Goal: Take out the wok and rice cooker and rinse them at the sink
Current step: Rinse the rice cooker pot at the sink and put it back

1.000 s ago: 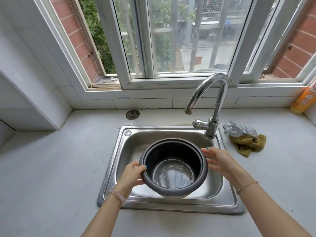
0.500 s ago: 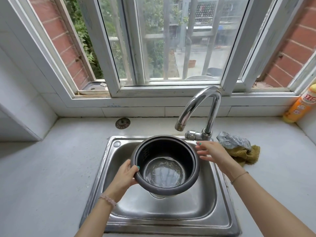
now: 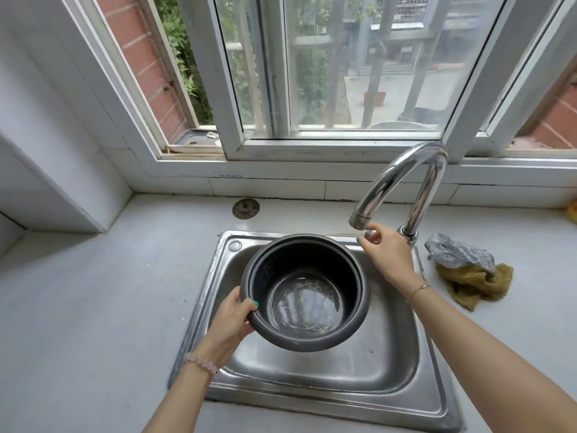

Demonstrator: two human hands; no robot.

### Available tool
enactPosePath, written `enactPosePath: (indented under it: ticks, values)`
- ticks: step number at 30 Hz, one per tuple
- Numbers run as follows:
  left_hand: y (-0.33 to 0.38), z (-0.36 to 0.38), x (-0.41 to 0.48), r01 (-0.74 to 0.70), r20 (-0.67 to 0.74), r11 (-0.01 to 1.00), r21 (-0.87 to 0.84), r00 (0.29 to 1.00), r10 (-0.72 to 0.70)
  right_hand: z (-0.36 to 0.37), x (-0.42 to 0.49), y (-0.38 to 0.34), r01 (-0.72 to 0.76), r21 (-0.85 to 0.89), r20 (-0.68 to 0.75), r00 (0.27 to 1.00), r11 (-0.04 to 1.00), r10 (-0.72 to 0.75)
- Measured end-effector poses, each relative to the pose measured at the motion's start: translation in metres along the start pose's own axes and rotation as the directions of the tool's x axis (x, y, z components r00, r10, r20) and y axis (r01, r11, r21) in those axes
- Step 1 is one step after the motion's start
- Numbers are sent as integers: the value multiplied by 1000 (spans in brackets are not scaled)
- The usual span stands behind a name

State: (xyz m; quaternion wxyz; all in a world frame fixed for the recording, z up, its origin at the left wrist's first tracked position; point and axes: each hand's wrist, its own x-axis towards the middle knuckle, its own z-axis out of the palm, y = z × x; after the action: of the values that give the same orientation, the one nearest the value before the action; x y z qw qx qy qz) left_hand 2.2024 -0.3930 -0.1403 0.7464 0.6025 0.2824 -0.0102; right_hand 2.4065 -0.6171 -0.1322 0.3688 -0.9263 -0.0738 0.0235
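Two hands busy. Left hand [image 3: 231,320] grips the left rim of the rice cooker pot [image 3: 304,295], thumb inside; the pot is held over the sink [image 3: 312,385], toward its back edge. Right hand [image 3: 388,256] pinches the tap handle [image 3: 371,235]. Cloths [image 3: 468,276] lie on the bench [image 3: 93,307], right of the sink.

The round dark grey rice cooker pot [image 3: 304,292] at centre frame is matt metal on its wall and glossy, finely scratched on its base. The rectangular stainless steel sink [image 3: 390,370] looks brushed and dully shiny, and the curved chrome tap [image 3: 421,201] is mirror-bright. The pale grey table [image 3: 93,307] is matt and smooth. At right are a silver metallic mesh cloth [image 3: 452,250] and a coarse mustard-yellow knitted rag [image 3: 468,285].
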Motion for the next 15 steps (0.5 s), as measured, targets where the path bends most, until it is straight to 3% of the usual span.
enactPosePath:
  ticks: [7,15]
  values:
    - [3,3,-3,3,47,997,-79,999,1,-2,-1,1,35,32,-29,999,999,-34]
    - [2,9,-7,13,94,997,-80,996,-5,-3,-2,-5,-23,74,-19,1000,997,25]
